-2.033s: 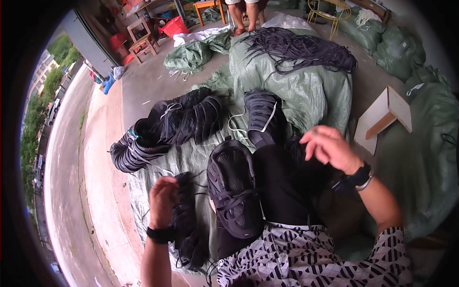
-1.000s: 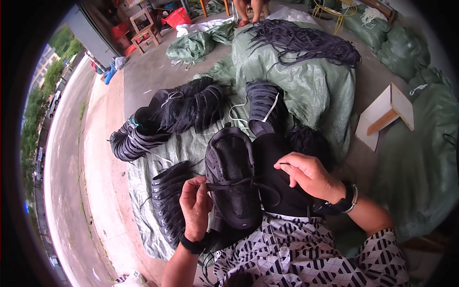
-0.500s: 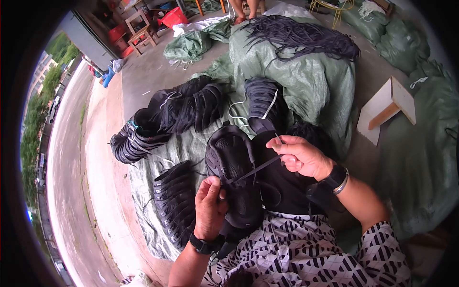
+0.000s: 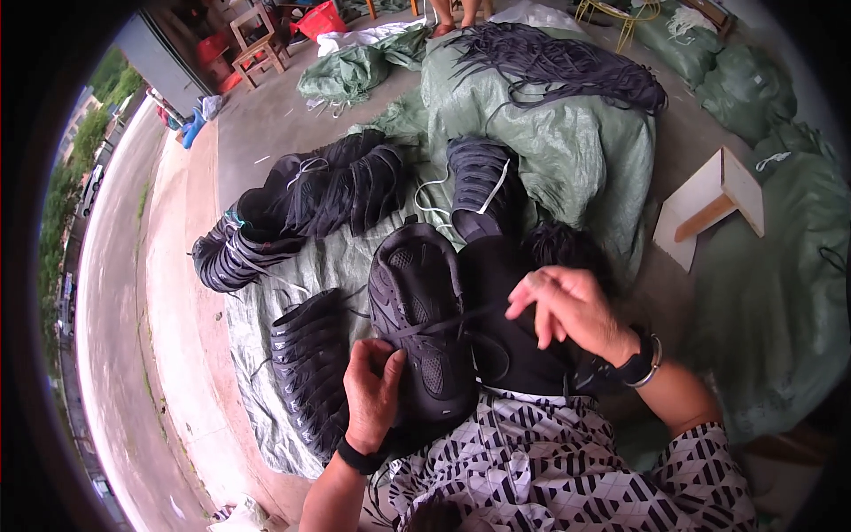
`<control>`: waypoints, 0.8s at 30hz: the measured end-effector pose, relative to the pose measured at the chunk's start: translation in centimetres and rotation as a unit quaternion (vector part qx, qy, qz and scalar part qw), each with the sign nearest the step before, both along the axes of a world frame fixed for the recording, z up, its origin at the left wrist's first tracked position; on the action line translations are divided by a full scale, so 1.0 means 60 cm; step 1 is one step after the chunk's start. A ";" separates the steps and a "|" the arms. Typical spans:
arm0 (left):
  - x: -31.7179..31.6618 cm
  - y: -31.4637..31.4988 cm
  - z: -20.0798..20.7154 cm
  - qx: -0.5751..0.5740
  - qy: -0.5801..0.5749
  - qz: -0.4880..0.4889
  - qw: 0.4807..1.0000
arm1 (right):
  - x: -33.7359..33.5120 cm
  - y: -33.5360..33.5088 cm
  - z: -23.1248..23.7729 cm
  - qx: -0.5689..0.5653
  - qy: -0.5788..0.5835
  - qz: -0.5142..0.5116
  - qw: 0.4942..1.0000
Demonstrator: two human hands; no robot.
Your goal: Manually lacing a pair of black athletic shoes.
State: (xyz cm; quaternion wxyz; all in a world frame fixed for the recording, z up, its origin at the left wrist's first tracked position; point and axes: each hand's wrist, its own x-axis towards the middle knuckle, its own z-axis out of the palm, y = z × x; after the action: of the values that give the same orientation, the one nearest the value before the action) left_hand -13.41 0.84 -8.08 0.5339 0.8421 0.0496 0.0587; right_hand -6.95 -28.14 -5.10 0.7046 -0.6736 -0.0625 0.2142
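Observation:
A black shoe point(image 4: 424, 293) lies sole down on my lap with its toe toward me, dark laces point(image 4: 425, 330) crossing its upper. My left hand point(image 4: 372, 381) is at the left edge of the shoe, thumb and fingers drawn together; what they pinch is hidden. To the right of the shoe hovers my right hand point(image 4: 567, 310), palm down and blurred. A dark lace stretches from the shoe to its fingertips, but whether they grip it cannot be made out. Another lace loop point(image 4: 492, 355) hangs at the shoe's right side.
Stacked black shoe uppers point(image 4: 310, 372) lie on a green sheet point(image 4: 253, 355) at left, with more bundled uppers point(image 4: 337, 191) beyond and another stack point(image 4: 483, 182) ahead. Loose dark laces point(image 4: 558, 66) cover a far heap. A wooden stand point(image 4: 714, 204) is at right; a person's legs point(image 4: 456, 13) show behind.
My right hand has turned palm down, its fingers loosened from the earlier pinch on the lace. My left hand has slid slightly toward the shoe's left edge. The view has shifted a little.

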 end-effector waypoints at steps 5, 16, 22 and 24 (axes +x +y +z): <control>0.000 0.016 -0.008 0.003 0.050 -0.035 0.998 | -0.050 0.082 0.013 -0.160 -0.056 0.203 0.965; 0.013 0.032 -0.010 0.056 0.040 -0.048 0.996 | -0.013 0.021 0.030 -0.205 -0.156 0.084 0.963; 0.020 0.039 -0.002 0.055 0.036 -0.076 0.995 | 0.013 0.008 0.049 -0.129 0.017 0.106 0.986; 0.022 0.038 0.001 0.048 0.035 -0.080 0.995 | 0.011 0.009 0.048 -0.154 -0.112 0.121 0.974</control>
State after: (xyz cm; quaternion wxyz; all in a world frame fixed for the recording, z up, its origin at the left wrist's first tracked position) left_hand -12.08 3.11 -8.01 0.4939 0.8695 -0.0018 -0.0115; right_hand -6.28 -27.61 -2.19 0.5502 -0.7809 -0.1880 0.2284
